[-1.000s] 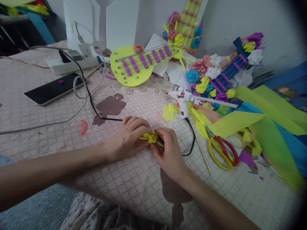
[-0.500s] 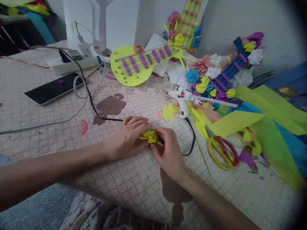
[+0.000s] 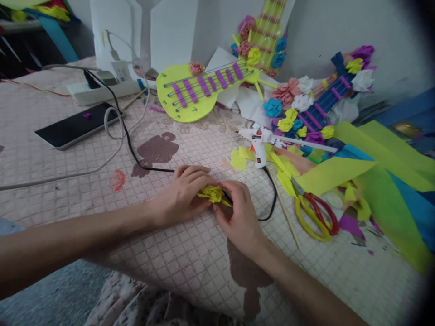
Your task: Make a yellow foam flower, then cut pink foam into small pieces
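A small crumpled yellow paper flower [image 3: 213, 194] sits between my two hands, low over the tablecloth. My left hand [image 3: 185, 190] closes on it from the left, its fingers curled and partly covering the petals. From the right, my right hand [image 3: 239, 210] pinches the flower's edge between thumb and forefinger. The black cord [image 3: 273, 199] passes behind both hands and leads to a white glue gun [image 3: 258, 144], which lies beyond my right hand with a long glue stick [image 3: 306, 142] poking out of its back.
Scissors [image 3: 314, 215] with red and yellow handles and a thin wooden stick [image 3: 287, 217] lie to the right, near yellow paper sheets [image 3: 336, 174]. Behind are a yellow paper guitar [image 3: 188, 97] and a blue one [image 3: 319, 108] with paper flowers. A phone [image 3: 79, 127] and power strip [image 3: 102, 93] lie left.
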`<state>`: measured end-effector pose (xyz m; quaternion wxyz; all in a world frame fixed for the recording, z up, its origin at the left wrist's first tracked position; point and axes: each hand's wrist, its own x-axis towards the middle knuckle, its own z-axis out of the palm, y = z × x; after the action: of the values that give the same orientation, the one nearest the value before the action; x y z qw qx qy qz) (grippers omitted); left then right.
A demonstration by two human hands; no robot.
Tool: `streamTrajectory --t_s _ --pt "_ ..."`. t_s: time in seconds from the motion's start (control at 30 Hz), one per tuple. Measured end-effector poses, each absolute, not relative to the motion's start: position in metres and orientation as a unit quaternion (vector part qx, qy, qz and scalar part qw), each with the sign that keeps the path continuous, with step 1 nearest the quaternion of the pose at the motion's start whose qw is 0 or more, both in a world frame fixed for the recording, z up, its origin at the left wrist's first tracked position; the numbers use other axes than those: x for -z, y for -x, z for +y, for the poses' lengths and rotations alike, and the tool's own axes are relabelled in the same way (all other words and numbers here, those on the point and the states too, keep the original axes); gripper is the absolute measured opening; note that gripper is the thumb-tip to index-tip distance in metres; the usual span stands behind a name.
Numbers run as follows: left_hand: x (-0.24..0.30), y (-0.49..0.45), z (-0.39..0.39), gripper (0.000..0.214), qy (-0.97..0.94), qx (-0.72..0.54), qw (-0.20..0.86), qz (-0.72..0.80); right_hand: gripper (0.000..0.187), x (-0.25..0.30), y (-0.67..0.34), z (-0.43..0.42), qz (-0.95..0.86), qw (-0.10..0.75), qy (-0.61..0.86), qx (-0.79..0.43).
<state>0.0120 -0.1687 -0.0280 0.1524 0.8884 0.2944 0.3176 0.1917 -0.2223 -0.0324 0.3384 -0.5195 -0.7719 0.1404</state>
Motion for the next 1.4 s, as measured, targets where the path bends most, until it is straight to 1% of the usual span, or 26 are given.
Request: streamTrajectory --t_s 0.13,0.27,0.5,0.63,0.67,0.73,0.9,1.0,1.1,1.2,1.3,1.4 --pt "0.028 -0.012 -0.169 0.027 -0.887 -0.312 0.166 0.297 0.045 0.031 -0.193 -0.224 -0.771 0.348 0.515 -0.139" --pt "0.029 -0.010 -0.168 0.028 -0.888 -0.305 0.173 0.298 0.039 0.024 -0.203 -0.223 -0.768 0.366 0.511 -0.126" --pt "0.031 -0.009 -0.168 0.032 -0.892 -0.296 0.178 0.292 0.021 0.008 -0.248 -0.207 -0.731 0.380 0.566 -0.002" --pt "0.032 -0.008 -0.168 0.032 -0.890 -0.297 0.182 0.295 0.012 0.003 -0.276 -0.202 -0.695 0.382 0.608 0.038" --pt "0.032 -0.008 -0.168 0.032 -0.889 -0.300 0.182 0.295 0.010 0.003 -0.282 -0.202 -0.688 0.370 0.623 0.040" --pt "0.032 -0.008 -0.167 0.032 -0.889 -0.301 0.182 0.295 0.007 0.001 -0.294 -0.203 -0.685 0.321 0.653 0.027" --pt "0.031 -0.007 -0.168 0.030 -0.890 -0.300 0.180 0.291 0.005 -0.003 -0.318 -0.211 -0.692 0.125 0.710 -0.037" --pt "0.030 -0.008 -0.168 0.028 -0.891 -0.301 0.173 0.292 0.010 -0.003 -0.321 -0.215 -0.688 0.053 0.722 -0.048" --pt "0.031 -0.008 -0.168 0.027 -0.893 -0.306 0.163 0.288 0.016 -0.001 -0.314 -0.214 -0.682 0.016 0.729 -0.050" --pt "0.032 -0.007 -0.168 0.028 -0.897 -0.298 0.159 0.286 0.020 0.001 -0.308 -0.212 -0.670 -0.003 0.740 -0.052" --pt "0.033 -0.006 -0.168 0.029 -0.898 -0.296 0.154 0.286 0.027 -0.002 -0.310 -0.213 -0.645 -0.011 0.762 -0.054" --pt "0.034 -0.006 -0.168 0.032 -0.899 -0.300 0.154 0.280 0.030 -0.009 -0.319 -0.216 -0.642 0.007 0.766 -0.038"
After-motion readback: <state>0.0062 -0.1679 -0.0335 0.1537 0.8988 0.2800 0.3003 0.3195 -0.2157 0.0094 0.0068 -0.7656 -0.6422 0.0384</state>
